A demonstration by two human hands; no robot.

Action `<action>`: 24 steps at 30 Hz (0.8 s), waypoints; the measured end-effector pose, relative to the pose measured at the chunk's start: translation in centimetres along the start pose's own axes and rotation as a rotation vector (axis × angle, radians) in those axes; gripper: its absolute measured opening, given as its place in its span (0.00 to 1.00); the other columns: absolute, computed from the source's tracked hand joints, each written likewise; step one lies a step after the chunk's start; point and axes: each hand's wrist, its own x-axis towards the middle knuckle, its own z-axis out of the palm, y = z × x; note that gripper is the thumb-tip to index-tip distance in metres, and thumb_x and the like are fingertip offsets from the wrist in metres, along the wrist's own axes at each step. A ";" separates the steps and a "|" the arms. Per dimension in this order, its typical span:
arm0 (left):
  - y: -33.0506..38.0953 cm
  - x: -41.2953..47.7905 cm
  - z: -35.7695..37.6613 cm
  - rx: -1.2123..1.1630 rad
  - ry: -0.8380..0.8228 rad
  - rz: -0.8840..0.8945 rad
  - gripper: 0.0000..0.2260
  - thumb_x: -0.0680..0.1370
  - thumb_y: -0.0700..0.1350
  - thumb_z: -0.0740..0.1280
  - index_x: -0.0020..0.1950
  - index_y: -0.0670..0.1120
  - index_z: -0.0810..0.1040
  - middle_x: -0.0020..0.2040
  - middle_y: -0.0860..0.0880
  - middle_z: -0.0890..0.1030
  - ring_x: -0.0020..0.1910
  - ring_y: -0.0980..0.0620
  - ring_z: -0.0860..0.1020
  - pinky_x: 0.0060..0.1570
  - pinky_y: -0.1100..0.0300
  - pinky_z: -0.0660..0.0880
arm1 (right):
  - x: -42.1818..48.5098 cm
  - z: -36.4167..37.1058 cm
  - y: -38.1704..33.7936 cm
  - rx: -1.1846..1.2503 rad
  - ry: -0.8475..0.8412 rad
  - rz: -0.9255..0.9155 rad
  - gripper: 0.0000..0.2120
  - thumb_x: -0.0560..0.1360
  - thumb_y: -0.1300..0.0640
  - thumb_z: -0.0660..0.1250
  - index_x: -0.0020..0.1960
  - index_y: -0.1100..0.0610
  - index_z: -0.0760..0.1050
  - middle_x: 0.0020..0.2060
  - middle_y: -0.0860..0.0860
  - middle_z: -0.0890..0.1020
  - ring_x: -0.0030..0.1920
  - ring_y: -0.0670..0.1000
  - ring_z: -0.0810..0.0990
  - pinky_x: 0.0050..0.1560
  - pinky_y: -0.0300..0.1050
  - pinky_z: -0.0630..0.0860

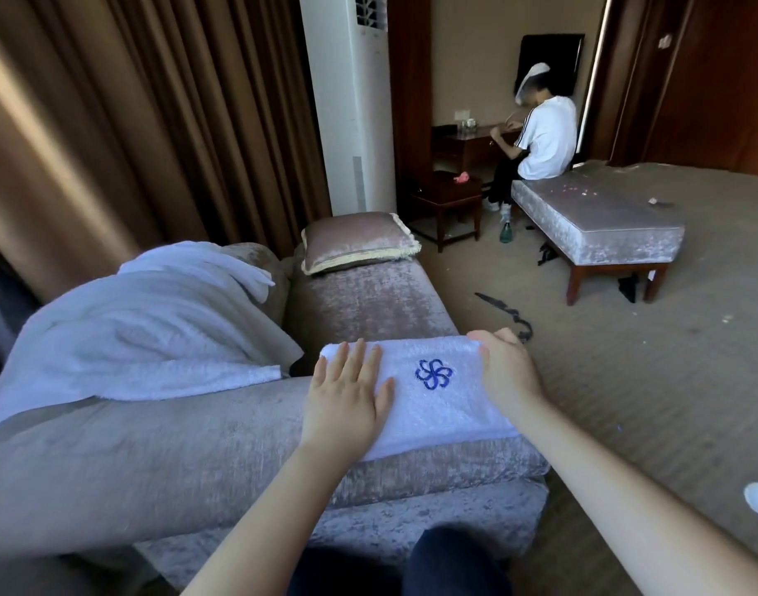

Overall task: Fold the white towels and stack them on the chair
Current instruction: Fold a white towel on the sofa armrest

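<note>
Folded towel (429, 393), white with a blue flower logo, lies across the near padded arm of the chair (175, 449). We press our left hand (347, 397) flat on the towel's left part, fingers straight and spread, nothing grasped. Our right hand (504, 372) is at the towel's right end, fingers curled over the far corner and grasping the cloth. The logo sits between the two hands. Loose towels (132, 329), unfolded, are heaped over the chair's left side, just beside the folded one; whether they touch, we cannot tell. A cushion (356, 240) rests at the far end of the seat, well apart from the hands. Nothing lies on the towel except the hands. Our dark-trousered knees show at the bottom edge. Behind the chair hang brown curtains (132, 122) and a tall white air conditioner (351, 101) stands upright. On the carpet (626, 402) lies a black strap (510, 314) near the chair's right side. Further off, a padded bench (596, 221) with a person (540, 139) in a white shirt sitting on its far end, facing a dark desk (467, 144); a small side table (446, 200) and a green bottle (505, 232) stand near them.
</note>
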 end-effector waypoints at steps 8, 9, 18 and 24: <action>-0.1 -0.1 0.1 0.035 -0.015 0.003 0.28 0.81 0.60 0.47 0.69 0.47 0.76 0.66 0.37 0.76 0.65 0.35 0.74 0.57 0.35 0.74 | -3.0 0.9 -2.4 -0.442 -0.147 -0.350 0.41 0.72 0.34 0.30 0.78 0.50 0.54 0.77 0.43 0.56 0.77 0.45 0.49 0.75 0.49 0.44; -0.1 -0.1 0.2 0.035 -0.013 0.002 0.27 0.80 0.60 0.48 0.68 0.47 0.77 0.65 0.36 0.76 0.64 0.35 0.74 0.56 0.35 0.74 | -3.0 1.5 -1.8 -0.435 -0.168 -0.321 0.42 0.71 0.34 0.29 0.78 0.49 0.53 0.78 0.43 0.55 0.77 0.44 0.48 0.75 0.48 0.43; -1.9 -1.3 -1.0 -0.497 0.105 -0.037 0.26 0.80 0.57 0.53 0.73 0.45 0.70 0.73 0.46 0.69 0.73 0.48 0.65 0.72 0.50 0.60 | -3.3 -0.1 0.7 0.073 0.031 -0.230 0.21 0.80 0.50 0.61 0.70 0.58 0.70 0.70 0.52 0.71 0.72 0.54 0.64 0.69 0.43 0.59; -3.4 -3.9 -3.0 -0.639 0.129 -0.398 0.05 0.79 0.47 0.66 0.46 0.48 0.78 0.38 0.50 0.79 0.36 0.54 0.75 0.35 0.60 0.69 | -5.1 -1.1 2.6 -0.047 -0.017 0.075 0.23 0.77 0.42 0.63 0.57 0.61 0.79 0.63 0.55 0.75 0.66 0.59 0.67 0.64 0.49 0.64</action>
